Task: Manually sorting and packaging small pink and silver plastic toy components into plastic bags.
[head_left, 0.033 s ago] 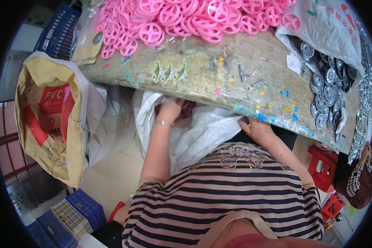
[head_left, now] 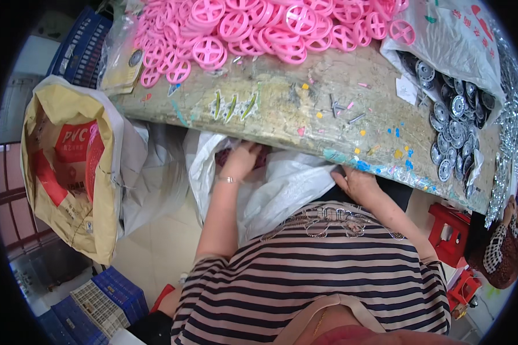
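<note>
A white woven sack (head_left: 282, 183) gapes in front of me, below the near edge of the worktable. My left hand (head_left: 242, 162) reaches down into its mouth, where dark reddish-pink contents (head_left: 261, 157) show beside it. The fingertips of that hand are hidden, so what they touch does not show. At the sack's right edge, close under the table's rim, my right hand (head_left: 358, 183) has its thumb against the white material. Its fingers curl round that edge and are partly covered by the table.
Pink spoked plastic rings (head_left: 293, 34) are heaped on the worktable (head_left: 282, 103). Dark and silver wheel discs (head_left: 457, 129) spill from a plastic bag (head_left: 460, 34) at right. A yellow-lined sack (head_left: 34, 190) stands left, blue crates (head_left: 118, 290) lower left, a red stool (head_left: 446, 230) right.
My left hand has come back slightly toward me within the sack's mouth, and more of the dark reddish contents shows. My right hand stays at the sack's edge.
</note>
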